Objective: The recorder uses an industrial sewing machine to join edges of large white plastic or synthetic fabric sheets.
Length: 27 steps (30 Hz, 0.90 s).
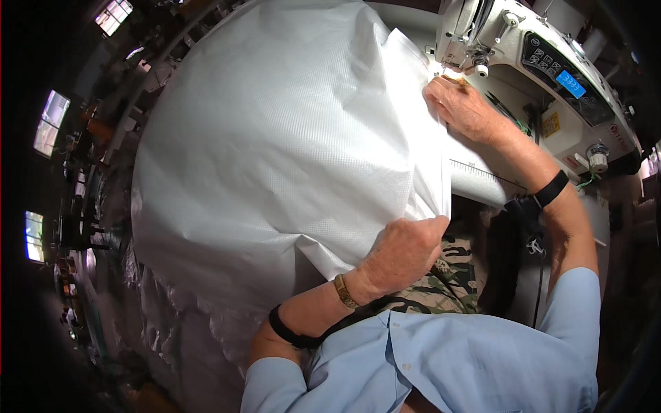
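A large sheet of white woven plastic fabric [275, 138] billows over the sewing table, its folded right edge running straight between my hands. My left hand [405, 253] pinches the near end of that edge, close to my lap. Farther up, my right hand [465, 107] is closed on the same edge just below the needle area of a white sewing machine [475, 41]. A bright lamp lights the cloth there. My right fingers partly hide the presser foot and the stitching spot.
On the machine's head is a dark control panel [561, 76] with a lit blue display. A ruler scale [475, 168] runs along the table edge beneath my right forearm. Crumpled clear plastic [200, 337] hangs at the lower left. Dark workshop clutter and bright windows [51, 122] lie farther left.
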Tool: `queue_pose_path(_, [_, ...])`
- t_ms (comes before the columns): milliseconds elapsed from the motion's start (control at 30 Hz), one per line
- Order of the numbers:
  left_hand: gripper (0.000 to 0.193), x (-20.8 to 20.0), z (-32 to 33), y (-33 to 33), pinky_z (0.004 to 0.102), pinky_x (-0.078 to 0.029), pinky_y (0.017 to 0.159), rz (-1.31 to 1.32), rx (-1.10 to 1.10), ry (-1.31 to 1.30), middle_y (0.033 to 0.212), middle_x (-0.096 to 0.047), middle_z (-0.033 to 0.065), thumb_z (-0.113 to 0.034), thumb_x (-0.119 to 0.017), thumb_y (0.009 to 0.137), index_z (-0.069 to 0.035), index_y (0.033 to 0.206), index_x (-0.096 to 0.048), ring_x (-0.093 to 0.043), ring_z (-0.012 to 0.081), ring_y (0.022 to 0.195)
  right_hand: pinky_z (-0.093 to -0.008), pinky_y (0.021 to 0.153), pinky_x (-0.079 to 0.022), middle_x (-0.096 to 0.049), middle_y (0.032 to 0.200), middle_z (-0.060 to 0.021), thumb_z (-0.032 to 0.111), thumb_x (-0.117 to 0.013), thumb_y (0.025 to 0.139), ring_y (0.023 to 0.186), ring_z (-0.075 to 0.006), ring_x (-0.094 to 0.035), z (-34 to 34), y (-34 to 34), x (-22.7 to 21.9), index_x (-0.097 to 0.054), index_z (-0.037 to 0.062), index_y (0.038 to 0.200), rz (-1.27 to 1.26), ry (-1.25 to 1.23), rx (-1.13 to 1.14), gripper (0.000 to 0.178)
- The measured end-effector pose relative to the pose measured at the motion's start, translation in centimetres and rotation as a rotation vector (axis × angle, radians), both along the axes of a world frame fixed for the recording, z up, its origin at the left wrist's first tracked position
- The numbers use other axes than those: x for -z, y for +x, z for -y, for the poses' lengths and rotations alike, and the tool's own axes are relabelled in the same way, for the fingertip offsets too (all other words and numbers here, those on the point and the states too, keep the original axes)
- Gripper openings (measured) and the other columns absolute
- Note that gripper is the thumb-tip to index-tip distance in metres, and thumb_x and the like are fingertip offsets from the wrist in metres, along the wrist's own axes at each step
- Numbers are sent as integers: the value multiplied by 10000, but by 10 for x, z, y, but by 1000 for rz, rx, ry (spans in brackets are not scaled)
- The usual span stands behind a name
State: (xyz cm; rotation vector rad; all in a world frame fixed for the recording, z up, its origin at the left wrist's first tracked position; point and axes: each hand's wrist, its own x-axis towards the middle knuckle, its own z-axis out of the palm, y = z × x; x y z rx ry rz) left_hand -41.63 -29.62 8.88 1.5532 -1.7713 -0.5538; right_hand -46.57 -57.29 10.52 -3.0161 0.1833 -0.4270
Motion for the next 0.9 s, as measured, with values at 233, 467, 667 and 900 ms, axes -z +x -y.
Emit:
queue_pose_path(233, [313, 22, -21, 18, 407, -496, 578, 26, -98, -111, 746, -618, 167, 26, -628, 776, 45, 1086, -598, -628, 337, 650, -428, 902, -466, -564, 1077, -184, 206, -741, 840, 1039, -323, -556, -27, -7, 26, -555, -11, 1109, 224, 38, 462, 393])
queue_pose_path(467, [348, 31, -22, 20, 394, -504, 579, -49, -112, -148, 846, -667, 198, 18, -641, 791, 57, 1135, -610, -641, 344, 644, -423, 960, -457, -583, 1134, -189, 253, -756, 835, 1092, -325, -553, -37, -8, 25, -604, -51, 1134, 215, 50, 511, 453])
queue_pose_path(667, [340, 32, -24, 24, 395, -506, 583, -60, -113, -150, 853, -672, 200, 6, -641, 802, 58, 1137, -612, -649, 338, 652, -438, 941, -461, -627, 1094, -200, 247, -745, 843, 1068, -337, -575, -41, -8, 21, -648, -50, 1042, 242, 35, 504, 371])
queue_pose_path(900, [347, 31, -21, 23, 393, -512, 595, -78, -118, -193, 875, -679, 204, -2, -644, 804, 55, 1144, -613, -659, 335, 670, -442, 882, -461, -653, 1128, -163, 244, -677, 898, 1063, -322, -591, -38, -7, 26, -655, -14, 1003, 242, -59, 385, 280])
